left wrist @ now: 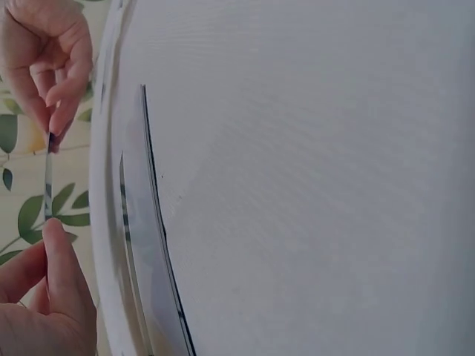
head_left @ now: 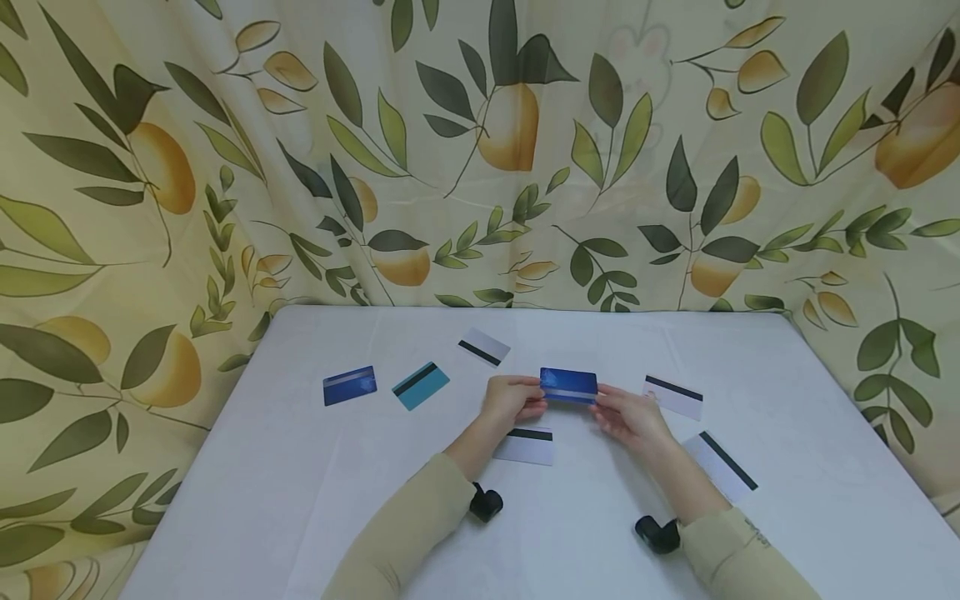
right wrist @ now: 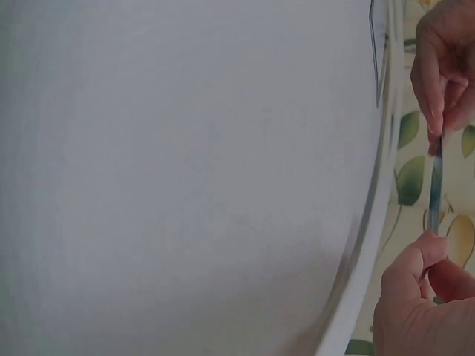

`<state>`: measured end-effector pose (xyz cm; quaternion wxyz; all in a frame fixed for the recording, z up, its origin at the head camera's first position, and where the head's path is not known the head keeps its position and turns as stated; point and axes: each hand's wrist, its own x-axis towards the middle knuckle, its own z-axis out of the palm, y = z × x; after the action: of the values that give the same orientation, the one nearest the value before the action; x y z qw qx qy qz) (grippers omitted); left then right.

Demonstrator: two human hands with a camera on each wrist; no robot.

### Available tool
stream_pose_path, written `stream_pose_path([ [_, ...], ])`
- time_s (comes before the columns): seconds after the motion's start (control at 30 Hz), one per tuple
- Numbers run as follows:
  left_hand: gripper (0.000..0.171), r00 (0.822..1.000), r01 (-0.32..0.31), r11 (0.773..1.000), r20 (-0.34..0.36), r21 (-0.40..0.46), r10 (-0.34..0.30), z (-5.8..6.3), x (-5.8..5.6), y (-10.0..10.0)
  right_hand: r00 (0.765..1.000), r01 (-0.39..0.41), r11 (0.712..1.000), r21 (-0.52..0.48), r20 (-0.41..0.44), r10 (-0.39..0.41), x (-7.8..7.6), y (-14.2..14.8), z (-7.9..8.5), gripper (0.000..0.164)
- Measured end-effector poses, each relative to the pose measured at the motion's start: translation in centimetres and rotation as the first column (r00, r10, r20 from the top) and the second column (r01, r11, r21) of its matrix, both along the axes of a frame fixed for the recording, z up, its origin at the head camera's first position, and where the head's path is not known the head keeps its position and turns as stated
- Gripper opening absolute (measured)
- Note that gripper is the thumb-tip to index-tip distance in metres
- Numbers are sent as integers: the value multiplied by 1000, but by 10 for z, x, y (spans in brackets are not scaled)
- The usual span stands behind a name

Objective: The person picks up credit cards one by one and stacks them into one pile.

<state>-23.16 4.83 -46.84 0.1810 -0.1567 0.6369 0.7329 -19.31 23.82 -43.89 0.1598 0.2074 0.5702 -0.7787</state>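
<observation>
- Card [head_left: 568, 381], blue, raised off the bench [head_left: 300, 492]: left hand [head_left: 510, 400] pinches one end, right hand [head_left: 628, 419] the other
- White card [head_left: 528, 450] on the bench, nearer the person

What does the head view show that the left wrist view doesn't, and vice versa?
Only the head view: the broad face of the held blue card, the teal card with its dark stripe, the beige sleeves and the black wrist cameras.
Only the left wrist view: the held card seen edge-on.
Both: the left hand and right hand pinching that card, the white table and the fruit-patterned curtain.
</observation>
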Motion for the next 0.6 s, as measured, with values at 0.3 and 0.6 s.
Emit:
stream_pose_path([
  [0.3,23,1000,21,999,-15,35,-20,-1,11,-16,1000,19,998,57,-3,-19,7,-14,-1,53],
  [0.6,24,1000,23,999,4,40,-24,0,22,-30,1000,15,997,70,-4,-15,16,-24,-1,53],
])
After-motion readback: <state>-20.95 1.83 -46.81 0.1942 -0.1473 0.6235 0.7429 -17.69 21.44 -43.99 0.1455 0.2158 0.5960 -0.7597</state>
